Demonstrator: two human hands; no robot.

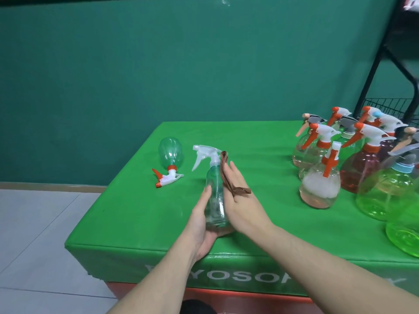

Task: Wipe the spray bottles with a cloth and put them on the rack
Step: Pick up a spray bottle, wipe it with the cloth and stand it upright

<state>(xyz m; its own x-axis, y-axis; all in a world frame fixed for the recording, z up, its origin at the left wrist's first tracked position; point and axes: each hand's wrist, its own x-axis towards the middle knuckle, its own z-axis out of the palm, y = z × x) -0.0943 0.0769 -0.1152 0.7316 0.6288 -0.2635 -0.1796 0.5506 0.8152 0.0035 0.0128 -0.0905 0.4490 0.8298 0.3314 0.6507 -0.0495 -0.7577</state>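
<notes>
Left hand: your left hand [205, 225] cups the base of the clear cylindrical plastic spray bottle with white trigger [214, 189], above the tabletop's [140, 214] front edge.
Right hand: your right hand [240, 200], fingers straight, presses the folded brown cloth [226, 175] against the bottle's right side.
Far-right corner: cluster of round spray bottles [353, 159]; black wire rack [385, 105] behind.

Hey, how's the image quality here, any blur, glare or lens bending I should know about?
Head view: even, soft lighting with faint shadows; rack at the top right corner is motion-smeared; wide-angle bending curves the table edge; the clear bottle and brown cloth look sharp.
</notes>
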